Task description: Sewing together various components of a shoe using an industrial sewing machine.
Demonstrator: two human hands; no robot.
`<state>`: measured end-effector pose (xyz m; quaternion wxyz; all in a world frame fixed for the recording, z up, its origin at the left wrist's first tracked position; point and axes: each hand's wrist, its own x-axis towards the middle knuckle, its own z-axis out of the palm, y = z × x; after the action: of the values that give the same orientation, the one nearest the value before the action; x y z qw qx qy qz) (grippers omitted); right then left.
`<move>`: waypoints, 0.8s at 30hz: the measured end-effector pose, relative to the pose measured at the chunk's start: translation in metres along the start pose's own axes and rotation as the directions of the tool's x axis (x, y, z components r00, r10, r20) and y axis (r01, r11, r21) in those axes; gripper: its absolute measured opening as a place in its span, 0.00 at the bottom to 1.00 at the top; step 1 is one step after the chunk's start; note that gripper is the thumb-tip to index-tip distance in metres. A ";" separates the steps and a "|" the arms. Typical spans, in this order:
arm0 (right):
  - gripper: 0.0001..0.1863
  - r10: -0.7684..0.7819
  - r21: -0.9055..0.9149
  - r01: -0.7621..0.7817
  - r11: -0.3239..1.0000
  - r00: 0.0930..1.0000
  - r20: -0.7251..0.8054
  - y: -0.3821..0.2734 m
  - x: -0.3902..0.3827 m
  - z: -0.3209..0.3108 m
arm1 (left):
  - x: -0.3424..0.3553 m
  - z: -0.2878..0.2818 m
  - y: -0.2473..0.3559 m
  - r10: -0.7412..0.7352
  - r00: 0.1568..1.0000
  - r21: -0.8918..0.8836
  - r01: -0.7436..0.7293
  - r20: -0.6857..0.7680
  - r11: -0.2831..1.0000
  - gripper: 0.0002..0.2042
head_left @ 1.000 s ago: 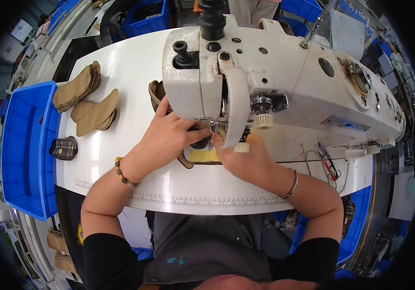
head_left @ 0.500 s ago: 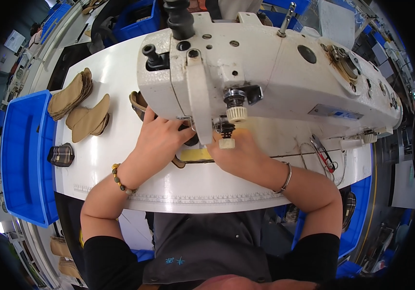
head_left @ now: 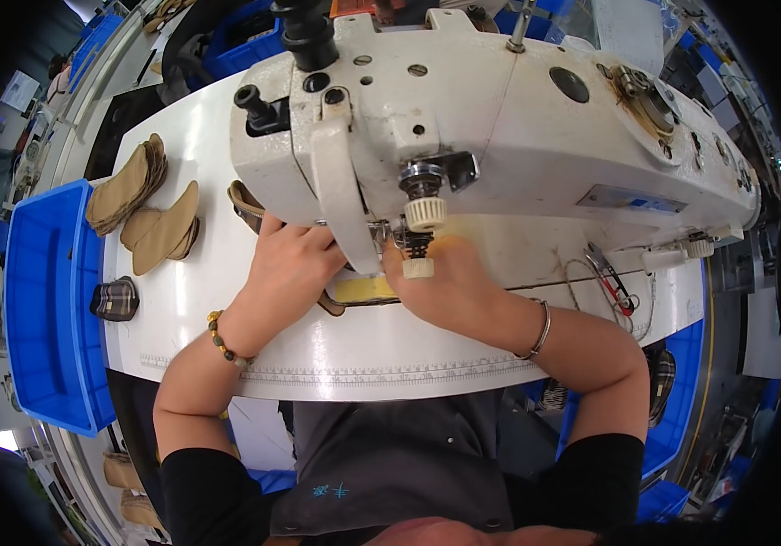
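Note:
A white sewing machine [head_left: 518, 127] spans the worktable. Its needle area is partly hidden by the head's front. My left hand [head_left: 292, 268] lies left of the needle, fingers bent down onto a brown piece [head_left: 246, 202] that curves out from under the machine; their tips are partly hidden. On the other side my right hand [head_left: 436, 287] is curled beside the needle, with fingertips behind the knobs and spring, so what they grip is unclear. A yellow strip [head_left: 363, 290] lies flat between my hands.
Stacked tan cut pieces [head_left: 126, 182] and a dark plaid item [head_left: 115, 299] lie on the white table [head_left: 199, 350] at left. A blue bin [head_left: 49, 300] stands beside its left edge. Red-handled snips [head_left: 613, 287] lie at right. More blue bins [head_left: 681, 400] sit below the right edge.
The view has shifted, so the machine appears further left in the picture. Both hands stay at the needle, appearing slightly further left, the left one's fingertips now more hidden by the machine head.

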<state>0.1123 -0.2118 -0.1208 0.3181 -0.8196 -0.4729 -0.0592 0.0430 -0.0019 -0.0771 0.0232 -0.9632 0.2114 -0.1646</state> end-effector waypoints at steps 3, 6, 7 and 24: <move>0.08 -0.108 -0.186 0.128 0.974 0.988 0.110 -0.001 0.002 -0.008 | 0.000 0.003 0.003 -0.009 1.000 0.019 0.009 0.011 1.000 0.09; 0.10 -0.119 -0.239 0.147 0.960 0.985 0.128 -0.004 0.001 -0.005 | -0.002 0.003 0.004 -0.009 0.999 0.033 0.007 0.052 0.999 0.10; 0.11 -0.134 -0.258 0.168 0.951 0.980 0.144 -0.001 -0.001 -0.003 | -0.002 0.002 0.007 -0.009 0.999 0.034 0.008 0.054 0.999 0.10; 0.05 -0.216 -0.135 0.215 0.967 0.976 0.003 0.000 0.003 -0.001 | 0.003 -0.001 0.004 -0.089 0.988 -0.016 0.092 0.122 0.996 0.14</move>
<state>0.1140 -0.2102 -0.1183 0.2566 -0.7826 -0.5521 -0.1301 0.0439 -0.0068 -0.0752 0.0179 -0.9802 0.1674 -0.1041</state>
